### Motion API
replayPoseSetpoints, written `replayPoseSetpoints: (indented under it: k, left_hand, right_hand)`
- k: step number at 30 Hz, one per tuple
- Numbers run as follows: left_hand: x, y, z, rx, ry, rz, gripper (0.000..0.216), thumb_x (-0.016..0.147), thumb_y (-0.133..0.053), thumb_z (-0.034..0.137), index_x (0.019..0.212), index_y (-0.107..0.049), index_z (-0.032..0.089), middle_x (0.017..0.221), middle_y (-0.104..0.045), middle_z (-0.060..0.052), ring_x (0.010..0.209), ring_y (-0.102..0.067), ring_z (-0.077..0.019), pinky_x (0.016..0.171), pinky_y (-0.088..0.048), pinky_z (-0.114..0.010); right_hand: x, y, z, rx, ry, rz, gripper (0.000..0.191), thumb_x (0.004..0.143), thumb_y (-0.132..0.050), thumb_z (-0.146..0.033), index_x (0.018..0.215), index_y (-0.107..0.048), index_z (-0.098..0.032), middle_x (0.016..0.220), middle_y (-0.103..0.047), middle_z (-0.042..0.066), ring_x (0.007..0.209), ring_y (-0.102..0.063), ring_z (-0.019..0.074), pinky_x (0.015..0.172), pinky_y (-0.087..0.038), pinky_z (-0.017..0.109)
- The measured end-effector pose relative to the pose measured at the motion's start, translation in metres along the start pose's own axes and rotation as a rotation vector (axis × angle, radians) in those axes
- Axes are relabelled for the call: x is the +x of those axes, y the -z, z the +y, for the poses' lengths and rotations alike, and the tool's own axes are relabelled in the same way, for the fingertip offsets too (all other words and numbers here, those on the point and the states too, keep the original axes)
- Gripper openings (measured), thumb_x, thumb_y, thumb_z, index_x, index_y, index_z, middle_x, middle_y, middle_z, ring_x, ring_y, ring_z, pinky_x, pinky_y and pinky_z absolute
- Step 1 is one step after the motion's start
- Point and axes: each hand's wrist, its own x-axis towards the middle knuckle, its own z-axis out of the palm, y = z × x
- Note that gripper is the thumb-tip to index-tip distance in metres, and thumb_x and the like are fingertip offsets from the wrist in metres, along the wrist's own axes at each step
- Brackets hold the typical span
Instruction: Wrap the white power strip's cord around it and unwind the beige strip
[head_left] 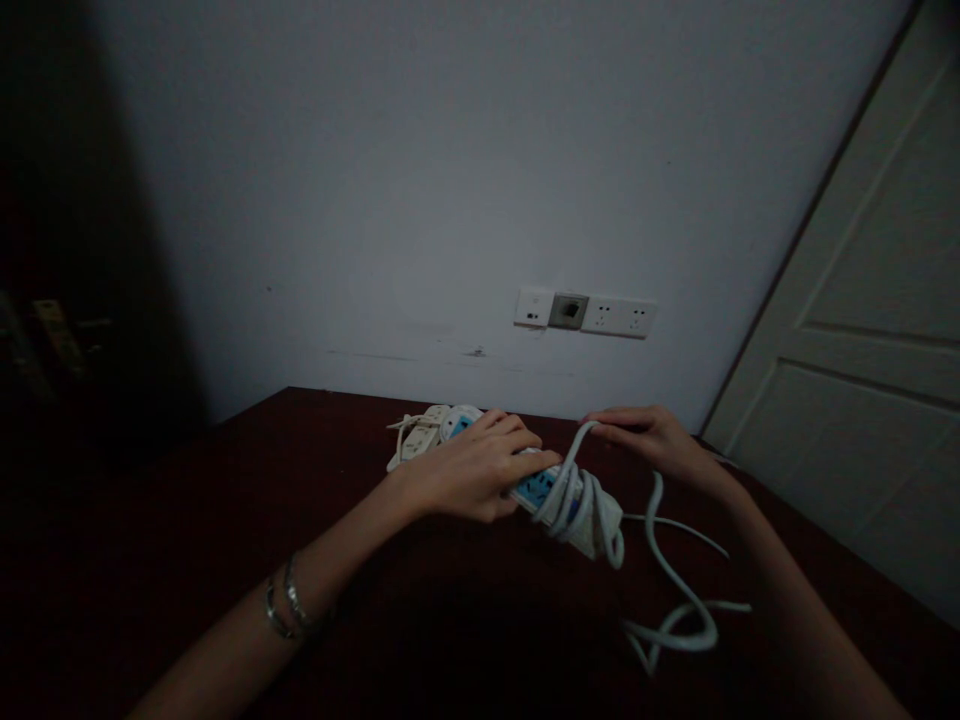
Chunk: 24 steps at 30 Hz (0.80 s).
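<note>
A white power strip with blue socket faces [536,487] lies across the dark red table, its near right end wrapped in several turns of its white cord [559,500]. My left hand [484,465] is closed around the strip's middle, fingers over the top. Pinched between the thumb and fingers of my right hand [641,435] is the cord, raised just above the wrapped end. A loose length of cord [675,580] hangs and curls below my right hand. Behind my left hand lies a second, cream power strip [421,435] with a thin cord around it.
The dark red tabletop [315,480] meets a pale wall with a row of wall sockets [616,316] and a grey network-type outlet [568,311]. A panelled white door [870,400] stands at the right. A dark door with a handle [60,335] is at the left.
</note>
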Motion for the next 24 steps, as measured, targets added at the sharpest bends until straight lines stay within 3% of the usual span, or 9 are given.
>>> replayPoseSetpoints:
  k: [6, 10, 16, 20, 24]
  left_hand:
    - [0.000, 0.000, -0.005, -0.076, 0.045, 0.081, 0.060, 0.076, -0.053, 0.022, 0.132, -0.034, 0.015, 0.119, -0.053, -0.012, 0.108, -0.044, -0.0233, 0.093, -0.031, -0.038]
    - [-0.004, -0.002, -0.015, -0.082, 0.168, 0.151, 0.067, 0.077, -0.054, 0.026, 0.138, -0.026, 0.016, 0.118, -0.054, -0.011, 0.105, -0.047, -0.0236, 0.092, -0.032, -0.039]
    - [-0.005, -0.020, -0.031, -0.092, 0.384, 0.288, 0.071, 0.073, -0.059, 0.031, 0.137, -0.030, 0.019, 0.119, -0.055, -0.010, 0.105, -0.049, -0.0243, 0.089, -0.036, -0.041]
    - [-0.004, -0.028, -0.040, -0.092, 0.538, 0.366, 0.063, 0.072, -0.061, 0.035, 0.130, -0.041, 0.019, 0.121, -0.056, -0.010, 0.106, -0.051, -0.0245, 0.089, -0.038, -0.042]
    - [-0.005, -0.032, -0.049, -0.041, 0.641, 0.308, 0.059, 0.073, -0.061, 0.038, 0.125, -0.046, 0.016, 0.115, -0.060, -0.010, 0.103, -0.053, -0.0248, 0.087, -0.039, -0.042]
  right_hand:
    - [0.004, -0.011, 0.003, 0.059, -0.031, -0.069, 0.041, 0.077, -0.056, -0.048, 0.099, -0.070, -0.016, 0.089, -0.070, 0.007, 0.081, -0.062, 0.0216, 0.075, -0.048, 0.034]
    - [0.006, -0.028, -0.008, 0.135, 0.037, -0.214, 0.036, 0.076, -0.056, -0.041, 0.096, -0.070, -0.015, 0.082, -0.069, 0.005, 0.077, -0.060, 0.0196, 0.073, -0.048, 0.031]
    - [0.005, -0.059, -0.021, -0.137, 0.004, -0.273, 0.025, 0.084, -0.038, -0.023, 0.076, -0.060, -0.014, 0.068, -0.060, 0.004, 0.060, -0.052, 0.0133, 0.064, -0.044, 0.027]
    - [0.005, -0.080, -0.022, -0.319, -0.036, -0.336, 0.016, 0.083, -0.041, -0.014, 0.090, -0.054, -0.012, 0.082, -0.062, 0.009, 0.071, -0.056, 0.0153, 0.069, -0.040, 0.027]
    - [0.001, -0.103, -0.030, -0.410, -0.082, -0.388, 0.021, 0.082, -0.041, -0.012, 0.099, -0.052, -0.010, 0.093, -0.062, 0.014, 0.081, -0.059, 0.0187, 0.070, -0.039, 0.027]
